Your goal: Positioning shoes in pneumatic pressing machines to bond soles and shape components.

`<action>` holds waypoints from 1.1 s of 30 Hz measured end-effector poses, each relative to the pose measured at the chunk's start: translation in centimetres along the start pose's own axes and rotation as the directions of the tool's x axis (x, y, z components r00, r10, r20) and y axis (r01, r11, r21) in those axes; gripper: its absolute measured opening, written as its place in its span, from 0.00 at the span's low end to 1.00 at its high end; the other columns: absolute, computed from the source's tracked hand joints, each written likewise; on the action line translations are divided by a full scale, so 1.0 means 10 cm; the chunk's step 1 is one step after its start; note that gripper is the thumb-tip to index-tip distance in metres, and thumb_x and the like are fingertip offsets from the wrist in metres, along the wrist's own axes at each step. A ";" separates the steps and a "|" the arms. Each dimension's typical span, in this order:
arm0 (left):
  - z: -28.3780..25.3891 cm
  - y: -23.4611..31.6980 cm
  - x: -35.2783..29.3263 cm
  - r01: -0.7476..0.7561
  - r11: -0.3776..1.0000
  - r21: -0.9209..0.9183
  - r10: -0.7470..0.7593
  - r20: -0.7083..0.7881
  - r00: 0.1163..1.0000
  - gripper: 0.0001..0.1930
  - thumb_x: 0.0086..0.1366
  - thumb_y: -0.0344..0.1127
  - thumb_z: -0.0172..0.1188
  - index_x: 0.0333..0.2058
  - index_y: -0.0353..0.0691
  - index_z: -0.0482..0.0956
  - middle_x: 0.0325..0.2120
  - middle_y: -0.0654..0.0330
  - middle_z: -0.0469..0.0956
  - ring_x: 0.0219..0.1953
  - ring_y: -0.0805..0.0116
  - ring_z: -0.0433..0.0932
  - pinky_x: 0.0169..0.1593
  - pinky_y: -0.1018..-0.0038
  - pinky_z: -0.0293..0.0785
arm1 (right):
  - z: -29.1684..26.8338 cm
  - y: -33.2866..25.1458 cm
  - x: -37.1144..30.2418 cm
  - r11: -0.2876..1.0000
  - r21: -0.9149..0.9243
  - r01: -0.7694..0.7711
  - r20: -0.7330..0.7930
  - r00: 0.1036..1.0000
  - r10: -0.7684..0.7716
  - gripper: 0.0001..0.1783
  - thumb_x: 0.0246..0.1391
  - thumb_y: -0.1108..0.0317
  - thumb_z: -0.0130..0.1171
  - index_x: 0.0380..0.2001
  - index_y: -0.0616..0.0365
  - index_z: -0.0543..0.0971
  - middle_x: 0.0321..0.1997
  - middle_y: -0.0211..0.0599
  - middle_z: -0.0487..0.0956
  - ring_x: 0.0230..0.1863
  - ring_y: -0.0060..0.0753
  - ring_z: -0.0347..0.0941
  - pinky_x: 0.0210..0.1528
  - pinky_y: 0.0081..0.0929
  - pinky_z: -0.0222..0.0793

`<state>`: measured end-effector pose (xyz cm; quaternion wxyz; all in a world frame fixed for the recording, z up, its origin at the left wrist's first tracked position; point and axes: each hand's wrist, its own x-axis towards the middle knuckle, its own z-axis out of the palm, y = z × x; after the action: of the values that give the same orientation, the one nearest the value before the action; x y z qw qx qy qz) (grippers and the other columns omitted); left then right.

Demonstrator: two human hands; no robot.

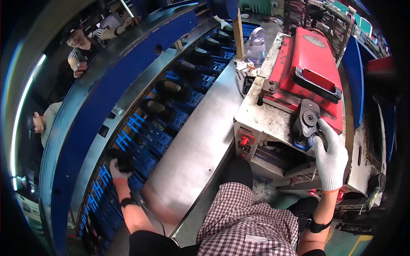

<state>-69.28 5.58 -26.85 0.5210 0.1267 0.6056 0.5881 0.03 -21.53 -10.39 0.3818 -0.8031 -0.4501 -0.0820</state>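
My left hand (pixel 119 169), in a light glove, reaches into the rack on the left. Its fingers curl around a dark, shoe-like piece (pixel 122 159), whose shape is hard to make out in the shadow. In a white knitted glove with an orange cuff, my right hand (pixel 333 158) is at the front of the red-covered machine (pixel 311 55). Its thumb and forefinger are spread beside a black piece with a grey top and a round socket (pixel 309 117). The fingertips seem to touch that piece's right side. Something blue shows beneath it.
A blue-pronged rack (pixel 166 138) carrying several dark shoe-like pieces runs beside a metal ledge (pixel 192 141). A clear bottle (pixel 256 49) and gloves (pixel 243 79) lie near the machine. Red switch (pixel 244 140) on its front. Two people are beyond the blue beam (pixel 85 128).
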 end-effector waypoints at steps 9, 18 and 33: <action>0.70 -0.76 -2.08 0.207 0.881 -0.426 0.179 0.704 0.687 0.42 0.58 0.47 0.63 0.70 0.37 0.68 0.61 0.42 0.75 0.63 0.36 0.74 0.64 0.33 0.73 | -0.08 0.01 0.01 0.991 0.048 0.127 -0.003 0.992 -0.127 0.25 0.57 0.68 0.69 0.60 0.53 0.82 0.53 0.40 0.86 0.53 0.44 0.83 0.59 0.36 0.75; 2.32 -1.06 -3.68 0.396 0.918 0.014 -0.040 0.998 0.057 0.54 0.57 0.47 0.71 0.77 0.35 0.54 0.72 0.39 0.64 0.71 0.37 0.68 0.75 0.48 0.66 | -0.34 -0.27 -0.74 0.653 0.756 0.050 0.227 0.915 -0.333 0.50 0.57 0.51 0.70 0.77 0.60 0.63 0.78 0.50 0.64 0.78 0.49 0.60 0.78 0.43 0.58; 4.27 -1.46 -5.89 -0.391 0.836 -0.386 0.205 0.879 -0.430 0.50 0.73 0.47 0.64 0.78 0.28 0.43 0.72 0.38 0.59 0.74 0.53 0.62 0.74 0.61 0.61 | -2.30 1.36 -0.76 0.120 0.976 -0.181 0.141 0.948 0.285 0.38 0.67 0.54 0.55 0.75 0.63 0.65 0.68 0.46 0.77 0.65 0.37 0.77 0.70 0.36 0.71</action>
<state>-4.24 -18.78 -0.83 0.5872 0.7366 -0.0956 0.3217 11.21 -46.48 -5.34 0.8340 -0.4208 -0.2488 0.2560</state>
